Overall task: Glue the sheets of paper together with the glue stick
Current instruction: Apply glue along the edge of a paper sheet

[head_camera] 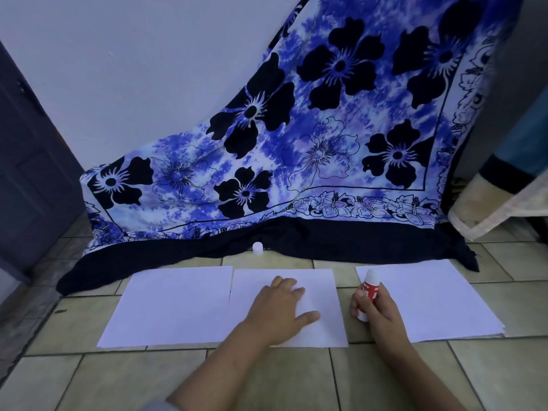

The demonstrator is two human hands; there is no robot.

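While the left hand (280,307) presses flat and open on the middle white paper sheet (314,295) lying on the tiled floor (267,378), the right hand (375,307) grips the uncapped red-and-white glue stick (369,287) upright just beside that sheet.

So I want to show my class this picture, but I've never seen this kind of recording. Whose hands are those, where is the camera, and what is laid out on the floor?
There is no machine here: a person wears one camera on the head, looking forward and down, so you see their own arms. On the tiled floor lie three white sheets: the left sheet, the middle sheet and the right sheet. The left hand presses flat on the middle sheet. The right hand has its grip around a red and white glue stick, uncapped. Its white cap stands farther back, by the edge of a blue flowered cloth.
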